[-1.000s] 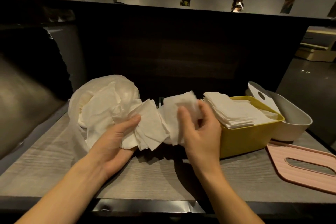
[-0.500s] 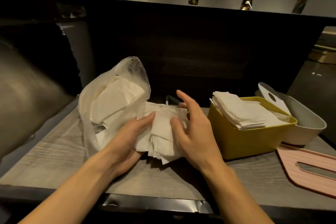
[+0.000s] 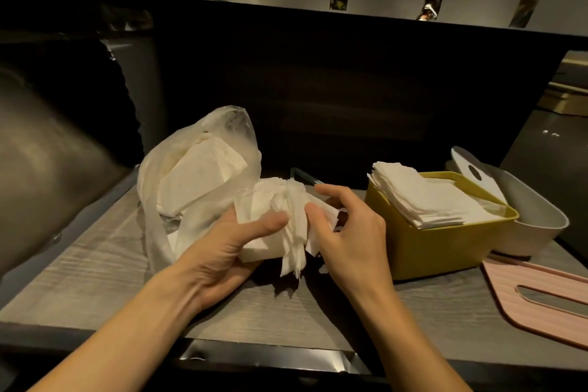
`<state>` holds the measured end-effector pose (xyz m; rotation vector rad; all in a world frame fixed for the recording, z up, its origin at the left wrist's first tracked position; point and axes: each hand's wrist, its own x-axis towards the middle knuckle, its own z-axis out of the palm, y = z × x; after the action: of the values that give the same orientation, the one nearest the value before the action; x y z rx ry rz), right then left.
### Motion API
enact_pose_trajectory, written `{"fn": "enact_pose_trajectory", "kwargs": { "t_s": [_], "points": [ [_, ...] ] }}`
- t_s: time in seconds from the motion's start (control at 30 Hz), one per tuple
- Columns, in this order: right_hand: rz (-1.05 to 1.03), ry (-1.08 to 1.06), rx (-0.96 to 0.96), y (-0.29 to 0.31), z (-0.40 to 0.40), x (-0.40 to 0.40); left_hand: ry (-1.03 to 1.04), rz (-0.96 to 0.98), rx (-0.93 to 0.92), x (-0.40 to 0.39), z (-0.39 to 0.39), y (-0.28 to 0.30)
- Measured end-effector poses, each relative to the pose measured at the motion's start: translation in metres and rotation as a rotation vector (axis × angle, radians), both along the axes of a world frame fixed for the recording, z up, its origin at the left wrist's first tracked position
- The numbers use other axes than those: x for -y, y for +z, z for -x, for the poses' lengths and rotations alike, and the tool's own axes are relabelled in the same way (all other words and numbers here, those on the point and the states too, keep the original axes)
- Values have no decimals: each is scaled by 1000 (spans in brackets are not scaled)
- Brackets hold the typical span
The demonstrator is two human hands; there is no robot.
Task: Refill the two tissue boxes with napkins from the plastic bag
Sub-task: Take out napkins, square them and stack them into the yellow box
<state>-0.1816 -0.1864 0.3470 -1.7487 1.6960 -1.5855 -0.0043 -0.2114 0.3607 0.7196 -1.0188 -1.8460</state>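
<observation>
Two hands on one napkin bunch above the counter, head view: left hand gripping from below, right hand pinching its edge. Fanned wide a second ago, now gathered into a ragged wad beside the bag. Likely bound for the grey box; yellow box already heaped.

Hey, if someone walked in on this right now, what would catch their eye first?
Probably the messy bundle of white napkins at the centre, gripped by the left hand and the right hand over the grey table. Next, the yellow box to the right, napkins stacked above its rim. At left, the crumpled plastic bag holds more.
</observation>
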Motion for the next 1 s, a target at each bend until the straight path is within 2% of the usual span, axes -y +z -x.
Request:
{"fn": "enact_pose_trajectory", "kwargs": {
  "t_s": [0.13,0.23,0.37,0.57,0.6,0.7,0.8,0.87,1.0],
  "points": [
    [11,13,30,0,-4,0,-84,146,37,3,3,-2],
    [15,-7,45,0,-6,2,-22,199,124,2,7,-4],
    [-32,50,254,3,-2,2,95,233,312,1,13,-8],
    [-78,162,678,5,3,2,58,57,116,4,10,-7],
    [-97,170,664,4,3,1,42,37,78,5,10,-8],
    [-126,127,421,-1,3,0,14,0,-12,5,9,-5],
    [-159,111,291,-4,1,-1,23,-20,-66,4,9,-4],
    [-209,118,219,-3,1,-1,32,-5,-26,4,8,-4],
    [-342,263,230,0,1,-3,85,26,66,1,8,-5]
  ]
}}
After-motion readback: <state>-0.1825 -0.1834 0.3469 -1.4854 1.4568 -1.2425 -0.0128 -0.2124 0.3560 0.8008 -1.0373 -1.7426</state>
